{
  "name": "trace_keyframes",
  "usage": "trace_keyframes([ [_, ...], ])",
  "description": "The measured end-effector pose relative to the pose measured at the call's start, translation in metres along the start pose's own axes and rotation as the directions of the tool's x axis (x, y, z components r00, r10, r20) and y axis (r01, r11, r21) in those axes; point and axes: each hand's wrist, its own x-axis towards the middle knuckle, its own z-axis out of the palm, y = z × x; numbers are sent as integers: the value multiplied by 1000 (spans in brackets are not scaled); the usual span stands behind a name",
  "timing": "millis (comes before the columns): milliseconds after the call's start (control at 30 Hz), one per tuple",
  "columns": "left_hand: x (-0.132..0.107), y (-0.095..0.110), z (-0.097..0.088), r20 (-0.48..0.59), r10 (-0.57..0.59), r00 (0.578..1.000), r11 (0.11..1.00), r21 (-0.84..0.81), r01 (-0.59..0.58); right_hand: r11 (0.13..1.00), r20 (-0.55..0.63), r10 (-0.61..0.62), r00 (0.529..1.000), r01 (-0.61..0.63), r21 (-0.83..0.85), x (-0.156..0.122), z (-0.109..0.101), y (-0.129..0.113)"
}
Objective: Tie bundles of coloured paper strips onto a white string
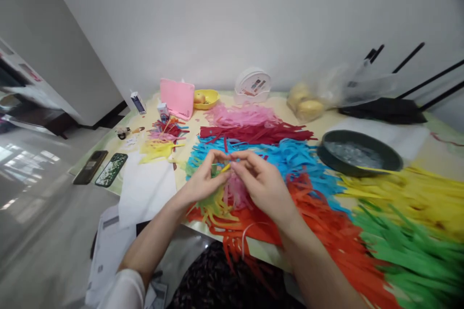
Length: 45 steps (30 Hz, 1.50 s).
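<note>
My left hand (pixel 204 178) and my right hand (pixel 261 181) meet over the middle of the table, fingertips pinched together on a thin yellow paper strip (pixel 225 168). A bit of green shows between the left fingers. Under the hands lie heaps of cut paper strips: pink and yellow-green strips (pixel 224 200) directly below, blue strips (pixel 286 154) behind, orange-red strips (pixel 326 231) toward the near edge.
Dark red (pixel 253 133) and pink strips (pixel 241 115) lie farther back, yellow (pixel 416 193) and green (pixel 416 246) piles at right. A dark round pan (pixel 358 154) sits at right. Two phones (pixel 101 168), white paper sheets (pixel 147 186), a pink case (pixel 177 97) and a yellow bowl (pixel 206 99) are at left and back.
</note>
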Motion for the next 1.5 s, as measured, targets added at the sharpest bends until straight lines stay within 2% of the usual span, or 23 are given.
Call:
trace_keyframes([
  [100, -2, 0, -2, 117, -2, 993, 999, -34, 6, 999, 41, 40, 998, -40, 4, 5, 0, 3],
  [167, -3, -2, -12, 150, 0, 989, 997, 72, -11, 997, -21, 45, 999, -46, -56, 6, -9, 5],
  [200, -3, -3, -18, 103, 14, 995, 982, 188, -34, 991, -79, 29, 996, -39, -126, 5, -15, 6],
  [267, -2, -3, -28, -105, 126, 987, 875, 480, -60, 948, -208, -40, 977, -29, -317, 2, -24, 6],
  [300, -2, -3, -31, -205, 220, 954, 804, 592, -58, 918, -254, -80, 964, -28, -397, 1, -27, 5],
  [333, -2, -2, -31, -259, 311, 914, 749, 659, -68, 897, -272, -106, 957, -26, -442, 1, -28, 3],
  [367, -2, 0, -29, -259, 369, 892, 729, 677, -105, 894, -263, -113, 958, -17, -447, 0, -28, 1],
  [433, -1, 2, -17, -152, 383, 911, 777, 587, -229, 934, -217, -97, 971, 14, -358, 0, -24, -4],
  [500, 0, 3, 0, -67, 298, 952, 879, 409, -246, 972, -200, -80, 977, 32, -233, 0, -18, -8],
  [567, 2, 2, 14, -83, 152, 985, 960, 250, -127, 991, -215, -59, 975, 32, -127, -2, -15, -8],
  [633, 4, -1, 22, -128, 5, 992, 996, 87, 6, 999, -238, -20, 971, 13, -32, -6, -16, -4],
  [700, 6, -4, 23, -132, -98, 986, 992, -94, 86, 998, -271, 31, 962, -15, 62, -12, -21, 2],
  [800, 6, -4, 21, -117, -172, 978, 951, -278, 134, 986, -267, 108, 958, -68, 153, -22, -28, 9],
  [933, 4, -1, 22, -111, -194, 975, 947, -281, 156, 983, -183, 156, 971, -134, 126, -31, -26, 8],
  [1333, 1, 4, 27, -66, -178, 982, 953, -261, 155, 974, -140, 195, 971, -176, 141, -30, -26, 6],
  [1500, 1, 5, 27, -59, -116, 991, 988, -112, 109, 963, -98, 212, 972, -190, 191, -27, -23, 8],
])
